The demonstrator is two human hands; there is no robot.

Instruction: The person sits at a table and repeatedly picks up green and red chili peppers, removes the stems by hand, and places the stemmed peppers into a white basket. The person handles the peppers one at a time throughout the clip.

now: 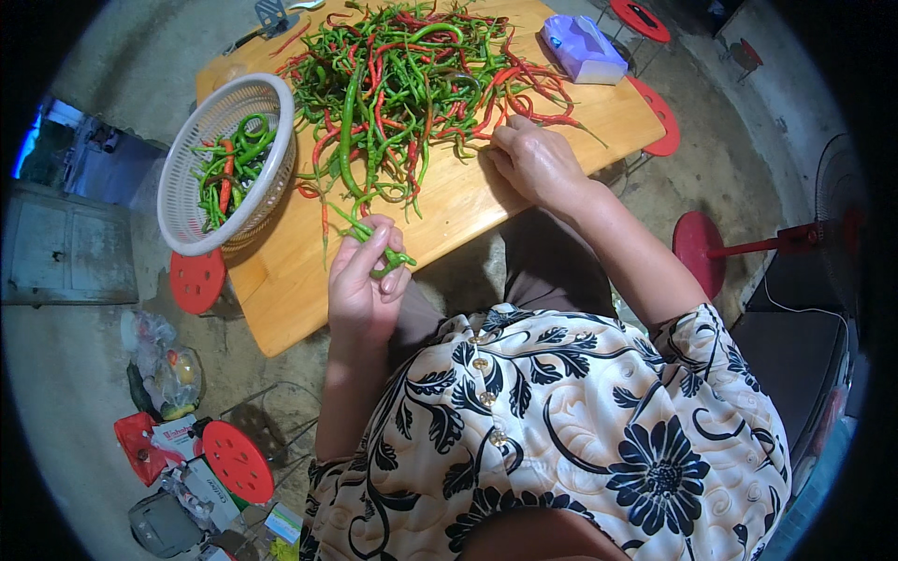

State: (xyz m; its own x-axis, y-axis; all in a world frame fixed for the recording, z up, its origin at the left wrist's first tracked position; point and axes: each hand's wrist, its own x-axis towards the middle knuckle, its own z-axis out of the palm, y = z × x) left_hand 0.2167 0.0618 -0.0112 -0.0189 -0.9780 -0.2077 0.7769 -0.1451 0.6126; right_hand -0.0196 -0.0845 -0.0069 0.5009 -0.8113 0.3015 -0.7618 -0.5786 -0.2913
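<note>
My left hand (pixel 368 273) is closed around a few green chili peppers (pixel 394 261) at the near edge of the wooden table (pixel 449 210). At the right end of a large heap of red and green chili peppers (pixel 393 91), my right hand (pixel 526 154) has its fingertips against the tabletop beside red peppers. Its fingers are bent, and whether they pinch a pepper cannot be seen. To the left, an oval plastic basket (pixel 280 140) holds some green peppers and a red one (pixel 226 179).
A purple tissue pack (pixel 582 49) lies on the table's far right. Red stools (pixel 238 461) stand around it, with a red-based fan (pixel 698 252) at the right. Bags and boxes (pixel 210 494) lie on the floor at lower left.
</note>
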